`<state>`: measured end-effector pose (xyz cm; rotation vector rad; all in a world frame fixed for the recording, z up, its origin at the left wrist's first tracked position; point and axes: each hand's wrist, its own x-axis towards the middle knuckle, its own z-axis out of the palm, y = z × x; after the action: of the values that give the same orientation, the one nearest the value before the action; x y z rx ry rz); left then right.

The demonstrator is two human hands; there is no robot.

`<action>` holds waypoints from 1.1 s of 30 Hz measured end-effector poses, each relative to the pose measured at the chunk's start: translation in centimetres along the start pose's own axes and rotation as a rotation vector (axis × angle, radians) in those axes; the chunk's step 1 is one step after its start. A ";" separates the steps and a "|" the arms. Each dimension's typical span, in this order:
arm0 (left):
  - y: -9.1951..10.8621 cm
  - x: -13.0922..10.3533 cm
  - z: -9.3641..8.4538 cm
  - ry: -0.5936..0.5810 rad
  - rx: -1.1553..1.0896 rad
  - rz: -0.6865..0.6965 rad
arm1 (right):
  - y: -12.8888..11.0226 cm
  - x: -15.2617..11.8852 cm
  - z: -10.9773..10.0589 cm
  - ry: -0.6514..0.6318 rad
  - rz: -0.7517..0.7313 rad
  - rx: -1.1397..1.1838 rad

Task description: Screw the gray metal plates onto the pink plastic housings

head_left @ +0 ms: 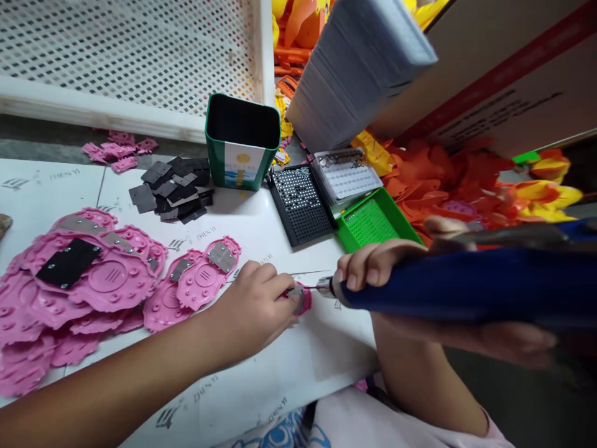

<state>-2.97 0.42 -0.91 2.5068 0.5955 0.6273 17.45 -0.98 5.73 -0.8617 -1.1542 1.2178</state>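
Observation:
My left hand [255, 303] pinches a small pink plastic piece [304, 299] with a grey metal plate against the white table [298, 361]. My right hand [373, 264] grips a blue electric screwdriver [466, 287], held level, its bit tip touching the pink piece from the right. A heap of pink flower-shaped plastic parts [84, 286], some with grey or black plates screwed on, lies left of my left hand.
A pile of dark metal plates [172, 186] and a green tin [241, 142] stand further back. Black [301, 205], white [347, 174] and green [373, 221] screw trays lie at the table's right edge. Orange and yellow plastic parts [466, 180] and a cardboard box [513, 93] fill the right.

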 end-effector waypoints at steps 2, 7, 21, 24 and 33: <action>0.1 -0.2 -0.1 -0.016 0.005 0.016 | -0.4 1.9 0.0 0.059 -0.147 -0.020; 0.0 -0.7 0.3 -0.038 -0.004 0.034 | 0.4 7.9 -0.8 0.430 -0.320 -0.140; -0.2 -0.5 0.7 -0.003 0.050 -0.042 | 3.4 12.4 -1.1 0.574 -0.361 -0.208; -0.2 -0.5 0.7 0.010 0.063 -0.064 | 3.5 12.3 -1.1 0.571 -0.371 -0.205; 0.0 -0.4 0.4 0.000 0.042 -0.110 | 1.8 11.0 -1.0 0.570 -0.427 -0.164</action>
<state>-3.08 0.06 -1.29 2.4927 0.7476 0.5799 17.53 10.24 5.98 -0.9441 -0.9086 0.4835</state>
